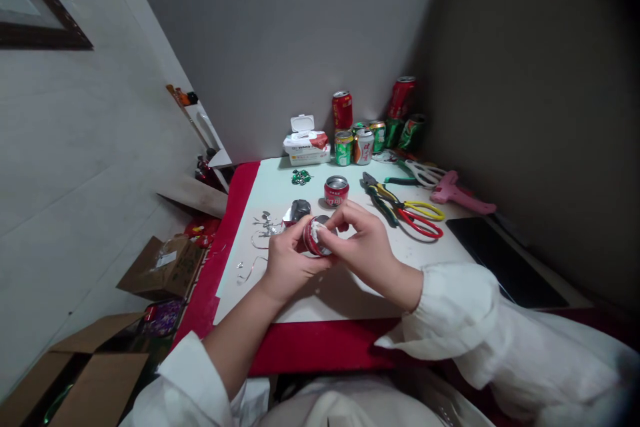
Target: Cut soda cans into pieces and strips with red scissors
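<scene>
My left hand point(290, 260) is wrapped round a short red can piece point(311, 237), tilted so that its open end faces right. White material shows at its rim. The fingers of my right hand point(357, 233) are bent at the rim; whether they pinch something is too small to tell. Just behind my hands stands another cut red can point(336, 191), open at the top. A dark rounded lump point(301, 209) on shiny foil lies beside it. Thin metal strips and scraps point(267, 223) are spread left of my hands.
Pliers point(383, 199), red-and-yellow-handled scissors point(423, 219), a pink glue gun point(460, 195) and a black flat panel point(503, 260) lie to the right. Several cans point(363, 147) and a wipes pack point(307, 148) stand at the back. Cardboard boxes point(157, 267) are at the left.
</scene>
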{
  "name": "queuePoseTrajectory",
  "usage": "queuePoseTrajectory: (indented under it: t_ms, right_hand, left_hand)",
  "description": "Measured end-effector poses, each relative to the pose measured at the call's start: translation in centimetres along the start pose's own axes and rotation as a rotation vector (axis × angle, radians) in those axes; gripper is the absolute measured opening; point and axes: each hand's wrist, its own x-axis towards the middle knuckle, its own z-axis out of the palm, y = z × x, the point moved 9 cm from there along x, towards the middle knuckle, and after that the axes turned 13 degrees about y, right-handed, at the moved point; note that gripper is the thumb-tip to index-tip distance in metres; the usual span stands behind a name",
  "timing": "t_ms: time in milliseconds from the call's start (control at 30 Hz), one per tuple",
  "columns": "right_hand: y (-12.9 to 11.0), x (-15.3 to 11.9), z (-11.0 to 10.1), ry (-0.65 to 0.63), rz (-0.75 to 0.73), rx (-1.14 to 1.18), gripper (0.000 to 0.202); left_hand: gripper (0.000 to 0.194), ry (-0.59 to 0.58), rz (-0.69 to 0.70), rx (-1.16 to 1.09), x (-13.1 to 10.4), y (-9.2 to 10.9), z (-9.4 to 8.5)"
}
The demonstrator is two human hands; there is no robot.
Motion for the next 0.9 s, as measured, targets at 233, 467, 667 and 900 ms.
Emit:
queuePoseTrajectory:
  t_ms: [233, 467, 667, 900]
  right_hand:
    - [-2.2, -0.5, -0.7, -0.112, -0.408, 0.032, 0.014]
    - [-1.9, -1.4, 0.3, -0.289, -0.666, -0.240, 0.027]
    - [-0.4, -1.4, 1.3, -0.401, -0.533, -0.408, 0.042]
    - [-0.3, -1.1, 1.6, -0.484, -0.436, -0.501, 0.038]
  left_hand:
    - [0.080, -0.011, -0.177, -0.087, 0.1, -0.9, 0.1]
    - [0.079, -0.017, -0.150, 0.025, 0.2, -1.1, -0.2]
    - [0.067, -0.048, -0.076, 0.049, 0.2, -1.1, -0.1]
    - [0.063, -0.011, 0.000, 0.125, 0.1, -0.4, 0.0]
